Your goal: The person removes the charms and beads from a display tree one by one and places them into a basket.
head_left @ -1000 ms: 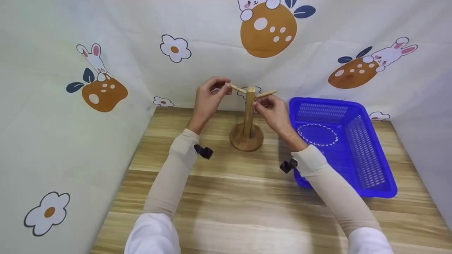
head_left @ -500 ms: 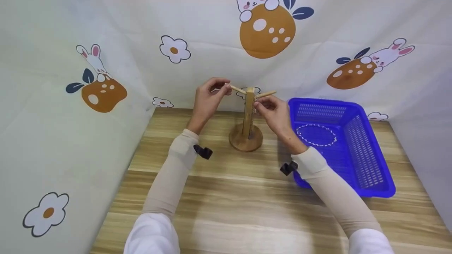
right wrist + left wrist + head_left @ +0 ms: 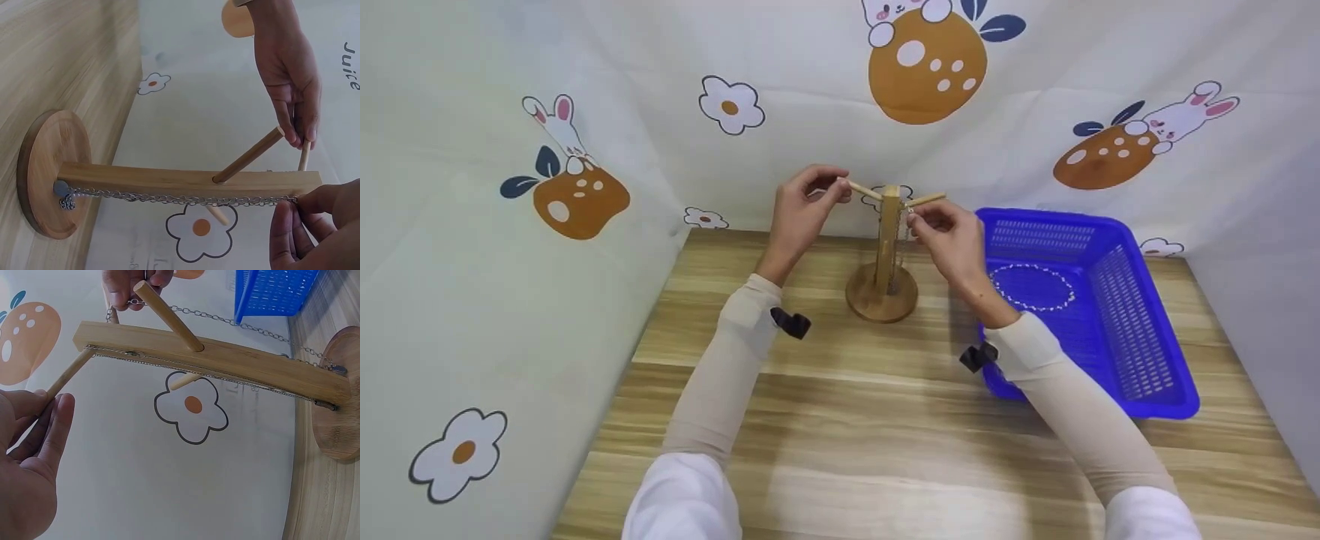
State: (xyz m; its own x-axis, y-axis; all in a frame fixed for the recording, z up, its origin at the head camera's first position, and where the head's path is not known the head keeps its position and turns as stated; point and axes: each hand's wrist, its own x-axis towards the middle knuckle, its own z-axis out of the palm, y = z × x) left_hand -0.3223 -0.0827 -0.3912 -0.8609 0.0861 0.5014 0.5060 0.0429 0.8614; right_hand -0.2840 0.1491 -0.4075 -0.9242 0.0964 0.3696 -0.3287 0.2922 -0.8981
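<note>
"While I watch this from far off, what are the hands doing?"

"In the head view, the left hand (image 3: 806, 206) at ten o'clock pinches the left peg (image 3: 866, 189); the right hand (image 3: 958, 244) at three o'clock pinches the chain (image 3: 169, 198) near its top."

"And where's the chain itself?"

"Down the three o'clock side of the post (image 3: 887, 247), reaching towards the base (image 3: 885, 309). I can't tell whether it loops over the right peg (image 3: 928, 199)."

"How would you expect it to handle?"

"Light and limp, I judge, and its thin links could tangle. I'd take it high, between thumb and fingertip, and let the rest hang."

"Anything in the way?"

"A second chain (image 3: 208, 374) hangs from the root of the left peg, easy to snag, I think. A lower peg (image 3: 170, 318) juts from the post. The basket (image 3: 1162, 410) sits at four o'clock, a bead ring (image 3: 1039, 309) inside; the right arm (image 3: 1084, 405) crosses its edge at eight."
</note>
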